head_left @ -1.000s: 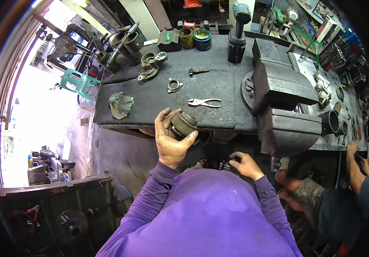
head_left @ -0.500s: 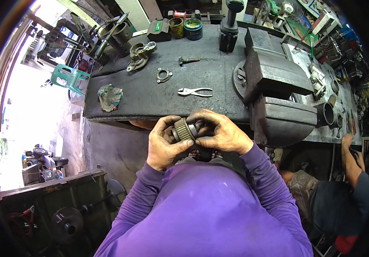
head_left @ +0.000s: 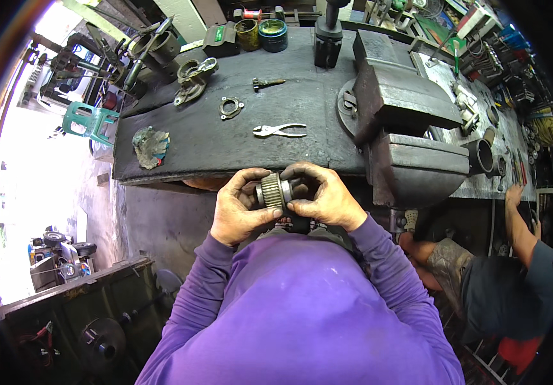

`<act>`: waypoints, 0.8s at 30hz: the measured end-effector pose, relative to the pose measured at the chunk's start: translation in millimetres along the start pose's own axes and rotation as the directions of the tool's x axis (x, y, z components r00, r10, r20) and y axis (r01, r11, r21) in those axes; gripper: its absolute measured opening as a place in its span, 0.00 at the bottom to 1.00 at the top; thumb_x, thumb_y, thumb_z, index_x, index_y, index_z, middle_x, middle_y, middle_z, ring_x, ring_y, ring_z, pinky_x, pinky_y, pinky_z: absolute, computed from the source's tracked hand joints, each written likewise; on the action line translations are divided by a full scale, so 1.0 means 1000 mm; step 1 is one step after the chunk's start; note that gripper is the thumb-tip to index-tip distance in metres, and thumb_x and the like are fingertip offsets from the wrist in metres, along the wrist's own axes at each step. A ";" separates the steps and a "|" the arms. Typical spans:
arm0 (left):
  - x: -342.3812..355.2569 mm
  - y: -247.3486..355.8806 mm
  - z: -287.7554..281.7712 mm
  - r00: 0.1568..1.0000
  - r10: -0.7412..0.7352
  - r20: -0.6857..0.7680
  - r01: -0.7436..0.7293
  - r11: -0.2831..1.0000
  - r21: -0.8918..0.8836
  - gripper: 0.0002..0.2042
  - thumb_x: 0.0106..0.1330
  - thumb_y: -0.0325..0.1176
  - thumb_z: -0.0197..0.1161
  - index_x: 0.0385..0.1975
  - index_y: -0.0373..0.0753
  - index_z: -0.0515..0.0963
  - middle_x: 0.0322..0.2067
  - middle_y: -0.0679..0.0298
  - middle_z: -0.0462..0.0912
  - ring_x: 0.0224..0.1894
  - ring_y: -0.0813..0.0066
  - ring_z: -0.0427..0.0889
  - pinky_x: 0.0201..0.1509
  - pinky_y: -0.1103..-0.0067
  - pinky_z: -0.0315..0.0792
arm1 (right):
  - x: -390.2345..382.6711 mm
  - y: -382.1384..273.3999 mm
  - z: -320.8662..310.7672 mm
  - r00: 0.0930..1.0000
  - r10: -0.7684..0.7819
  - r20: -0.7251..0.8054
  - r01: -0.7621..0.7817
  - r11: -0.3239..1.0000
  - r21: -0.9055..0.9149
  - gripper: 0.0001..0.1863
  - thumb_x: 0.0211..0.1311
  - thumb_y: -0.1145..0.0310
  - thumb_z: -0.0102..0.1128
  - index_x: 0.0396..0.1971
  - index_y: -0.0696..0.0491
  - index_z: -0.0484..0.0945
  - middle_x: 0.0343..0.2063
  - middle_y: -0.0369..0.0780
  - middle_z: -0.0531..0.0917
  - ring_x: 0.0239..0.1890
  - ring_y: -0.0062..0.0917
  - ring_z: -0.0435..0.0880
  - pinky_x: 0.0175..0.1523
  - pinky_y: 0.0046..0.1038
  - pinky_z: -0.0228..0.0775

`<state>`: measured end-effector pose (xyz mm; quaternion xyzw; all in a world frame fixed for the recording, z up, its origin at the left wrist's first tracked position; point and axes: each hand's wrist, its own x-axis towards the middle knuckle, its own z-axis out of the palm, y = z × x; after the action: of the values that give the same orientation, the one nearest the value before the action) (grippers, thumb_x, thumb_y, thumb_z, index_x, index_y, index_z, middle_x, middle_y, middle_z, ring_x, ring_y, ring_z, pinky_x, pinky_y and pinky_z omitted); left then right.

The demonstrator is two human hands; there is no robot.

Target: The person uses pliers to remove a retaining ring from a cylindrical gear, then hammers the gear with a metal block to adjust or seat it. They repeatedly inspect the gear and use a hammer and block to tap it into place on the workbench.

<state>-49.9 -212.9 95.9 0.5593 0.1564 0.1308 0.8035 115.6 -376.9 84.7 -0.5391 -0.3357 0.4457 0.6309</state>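
Note:
Between my two hands, just off the bench's near edge, is a metal gear (head_left: pixel 272 192) with slanted teeth and a smooth collar on its right side. My left hand (head_left: pixel 241 208) grips its left end, thumb along the lower teeth. Fingers and thumb of my right hand (head_left: pixel 325 198) close round the collar on the right; some fingertips are hidden behind the part. Slip-joint pliers (head_left: pixel 280 130) lie on the bench beyond my hands. Farther back are a ring-shaped metal flange (head_left: pixel 230 108) and a short dark shaft or bolt (head_left: pixel 268 83).
A large bench vise (head_left: pixel 417 154) stands at the right of the dark workbench (head_left: pixel 193 141). A crumpled rag (head_left: pixel 150 147) lies near its left corner. A metal housing (head_left: pixel 194 80) and two tins (head_left: pixel 272 36) sit farther back. Another person (head_left: pixel 507 276) crouches at the right.
The gear has turned in my hands, so its teeth face me more squarely and its collar shows more. The view has shifted slightly, moving the bench left and up.

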 end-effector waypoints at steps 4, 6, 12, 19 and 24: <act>0.002 -0.005 0.002 0.999 -0.033 -0.009 0.032 0.999 -0.012 0.40 0.50 0.20 0.84 0.64 0.28 0.70 0.60 0.51 0.78 0.62 0.60 0.81 0.68 0.64 0.79 | -0.002 0.003 -0.002 1.000 -0.018 -0.011 0.018 1.000 -0.022 0.27 0.50 0.79 0.70 0.55 0.57 0.81 0.49 0.36 0.83 0.50 0.19 0.82 0.59 0.27 0.77; 0.003 -0.007 0.002 0.999 -0.045 -0.015 0.045 0.999 -0.011 0.40 0.50 0.20 0.84 0.64 0.28 0.69 0.60 0.52 0.78 0.62 0.60 0.81 0.68 0.64 0.79 | -0.003 0.005 -0.004 0.997 -0.079 -0.006 0.078 0.994 -0.083 0.27 0.50 0.79 0.70 0.54 0.57 0.81 0.49 0.36 0.82 0.51 0.19 0.81 0.59 0.27 0.76; 0.004 -0.016 0.008 0.999 -0.004 -0.042 0.004 1.000 -0.006 0.37 0.52 0.21 0.83 0.62 0.28 0.70 0.55 0.52 0.80 0.56 0.64 0.84 0.62 0.67 0.83 | -0.008 0.007 -0.007 0.999 -0.042 -0.020 0.042 0.999 0.001 0.29 0.51 0.79 0.70 0.57 0.57 0.80 0.50 0.35 0.81 0.52 0.20 0.81 0.60 0.26 0.76; 0.007 -0.022 0.006 0.994 0.002 -0.112 -0.009 0.998 -0.065 0.37 0.53 0.19 0.82 0.62 0.30 0.69 0.55 0.54 0.78 0.57 0.66 0.83 0.62 0.69 0.82 | -0.017 0.034 -0.020 0.993 0.045 -0.108 -0.040 0.998 0.054 0.31 0.56 0.80 0.70 0.63 0.58 0.77 0.48 0.37 0.81 0.44 0.17 0.79 0.56 0.25 0.77; 0.012 -0.030 0.001 0.988 0.023 -0.151 -0.059 0.970 -0.237 0.35 0.58 0.20 0.77 0.65 0.33 0.66 0.55 0.54 0.80 0.56 0.62 0.84 0.62 0.66 0.82 | -0.041 0.078 -0.033 0.950 0.209 -0.233 -0.239 0.965 -0.108 0.22 0.63 0.76 0.70 0.58 0.59 0.80 0.42 0.36 0.83 0.40 0.17 0.79 0.49 0.22 0.76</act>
<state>-37.2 -219.8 66.6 0.4498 0.1868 0.2065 0.8486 114.4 -425.8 4.1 -0.6612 -0.2298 0.4284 0.5714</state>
